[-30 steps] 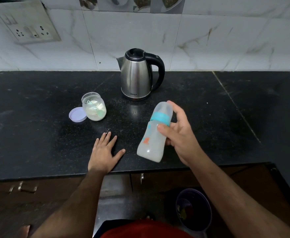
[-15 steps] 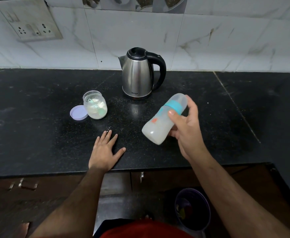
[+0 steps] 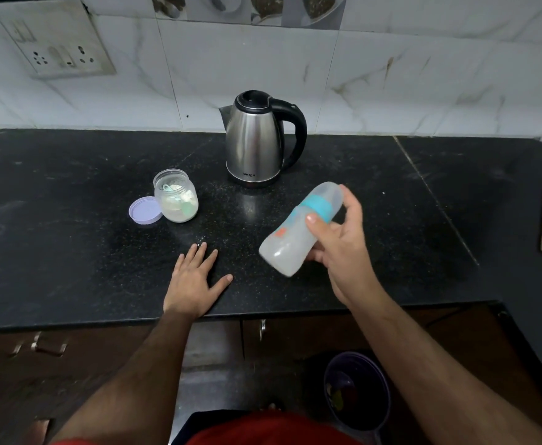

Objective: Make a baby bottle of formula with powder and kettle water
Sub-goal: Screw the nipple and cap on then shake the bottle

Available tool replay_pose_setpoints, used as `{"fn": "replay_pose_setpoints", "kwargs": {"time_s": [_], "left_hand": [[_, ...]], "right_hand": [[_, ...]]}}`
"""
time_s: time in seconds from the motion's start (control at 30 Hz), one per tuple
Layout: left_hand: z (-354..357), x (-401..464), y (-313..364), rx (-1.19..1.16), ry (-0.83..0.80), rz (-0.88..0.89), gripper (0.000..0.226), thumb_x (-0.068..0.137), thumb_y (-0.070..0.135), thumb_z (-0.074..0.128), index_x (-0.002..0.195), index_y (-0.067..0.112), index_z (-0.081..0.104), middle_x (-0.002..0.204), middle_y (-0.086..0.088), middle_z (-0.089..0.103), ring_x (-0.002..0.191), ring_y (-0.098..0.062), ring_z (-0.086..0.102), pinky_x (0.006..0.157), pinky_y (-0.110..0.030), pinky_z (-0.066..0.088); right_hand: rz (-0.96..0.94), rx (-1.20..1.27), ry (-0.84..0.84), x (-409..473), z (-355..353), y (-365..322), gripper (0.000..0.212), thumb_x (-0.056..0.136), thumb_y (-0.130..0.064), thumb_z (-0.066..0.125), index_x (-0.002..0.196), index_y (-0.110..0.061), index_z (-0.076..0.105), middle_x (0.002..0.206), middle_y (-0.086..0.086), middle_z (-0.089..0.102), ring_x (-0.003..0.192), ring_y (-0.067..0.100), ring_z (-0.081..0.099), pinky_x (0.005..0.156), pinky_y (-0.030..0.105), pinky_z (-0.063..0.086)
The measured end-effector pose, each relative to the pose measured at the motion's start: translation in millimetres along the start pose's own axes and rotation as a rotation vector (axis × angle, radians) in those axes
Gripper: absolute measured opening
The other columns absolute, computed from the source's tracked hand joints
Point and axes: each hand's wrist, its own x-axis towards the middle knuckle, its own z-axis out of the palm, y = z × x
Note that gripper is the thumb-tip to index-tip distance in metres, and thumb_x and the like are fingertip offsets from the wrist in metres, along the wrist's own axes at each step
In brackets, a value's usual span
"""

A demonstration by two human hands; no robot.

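The one text I can read is the small white brand word "MILTON" low on the steel body of the kettle [image 3: 254,146], which stands at about twelve o'clock on the surface [image 3: 70,252]. The bottle [image 3: 298,231] in my right grip [image 3: 340,252] carries an orange mark on its side, too blurred to read as letters or numbers.

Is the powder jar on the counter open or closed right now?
Open. The powder jar has a bare mouth, and its purple lid lies flat on the counter touching its left side.
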Motion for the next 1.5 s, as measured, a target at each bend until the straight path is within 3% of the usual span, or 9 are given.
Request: {"fn": "replay_pose_setpoints", "kwargs": {"time_s": [0.13,0.3,0.5,0.67,0.77,0.93,1.07,1.37,1.5], "left_hand": [[-1,0,-1,0.006,-0.016,0.0,0.078,0.09,0.07,0.04,0.153,0.024,0.033,0.165,-0.002,0.018,0.154,-0.016,0.006,0.125,-0.039,0.002],[-2,0,1,-0.003,-0.026,-0.006,0.077,0.09,0.068,0.043,0.153,0.024,0.033,0.165,-0.002,0.018,0.154,-0.017,0.005,0.125,-0.039,0.002],[-7,4,2,-0.097,-0.065,-0.042,0.074,0.09,0.061,0.054,0.151,0.023,0.038,0.165,-0.002,0.02,0.154,-0.016,0.006,0.124,-0.038,0.0],[-18,8,7,-0.311,-0.091,-0.131,0.059,0.091,0.046,0.064,0.142,0.018,0.053,0.161,-0.004,0.03,0.153,-0.016,0.013,0.125,-0.039,0.004],[-30,8,18,-0.484,-0.018,-0.18,0.045,0.091,0.035,0.068,0.132,0.018,0.063,0.151,-0.003,0.048,0.146,-0.016,0.032,0.119,-0.03,0.019],[-58,9,62,-0.813,0.038,-0.164,0.017,0.091,0.026,0.069,0.107,0.022,0.074,0.106,0.009,0.074,0.097,0.003,0.066,0.099,-0.027,0.05],[-79,9,98,-1.088,-0.027,-0.094,0.014,0.093,0.022,0.066,0.105,0.022,0.072,0.101,0.001,0.076,0.092,-0.012,0.073,0.085,-0.027,0.055],[-99,17,123,-1.049,-0.114,0.025,0.023,0.096,0.013,0.06,0.116,0.011,0.071,0.107,0.001,0.075,0.095,-0.003,0.07,0.074,-0.011,0.049],[-95,20,118,-1.023,-0.118,-0.011,0.022,0.097,0.012,0.059,0.115,0.012,0.072,0.107,-0.001,0.075,0.099,-0.017,0.07,0.075,-0.02,0.053]], "right_hand": [[0.059,-0.057,-0.14,-9,2,3,0.081,0.085,-0.02,0.072,0.148,-0.032,0.025,0.101,0.004,0.073,0.092,0.021,0.073,0.07,0.035,0.06],[-0.029,-0.02,0.012,0,-8,-2,0.08,0.091,-0.021,0.068,0.152,-0.03,0.018,0.098,-0.005,0.074,0.097,0.021,0.073,0.069,0.037,0.06],[0.036,-0.129,-0.052,-7,-14,13,0.085,0.087,-0.021,0.072,0.15,-0.037,0.017,0.114,0.011,0.069,0.099,0.024,0.072,0.071,0.036,0.06],[0.066,-0.205,-0.12,1,-18,13,0.066,0.087,-0.012,0.073,0.142,-0.021,0.039,0.114,0.008,0.071,0.102,0.022,0.072,0.072,0.032,0.06],[0.077,-0.233,-0.154,8,-21,15,0.057,0.085,-0.007,0.074,0.135,-0.017,0.048,0.117,0.009,0.071,0.106,0.022,0.07,0.084,0.039,0.06],[0.055,-0.256,-0.151,20,-25,22,0.055,0.082,0.0,0.075,0.126,-0.026,0.053,0.114,0.004,0.072,0.102,0.018,0.072,0.084,0.034,0.059],[0.063,-0.291,-0.17,28,-28,26,0.055,0.08,-0.001,0.077,0.123,-0.028,0.055,0.112,0.002,0.072,0.099,0.016,0.072,0.077,0.029,0.06],[0.059,-0.317,-0.212,50,-27,34,0.059,0.078,-0.003,0.081,0.128,-0.021,0.055,0.11,0.003,0.073,0.097,0.018,0.073,0.078,0.028,0.06],[0.061,-0.348,-0.218,60,-25,46,0.059,0.076,-0.003,0.082,0.124,-0.024,0.057,0.107,0.001,0.074,0.096,0.018,0.074,0.083,0.033,0.06]]}}
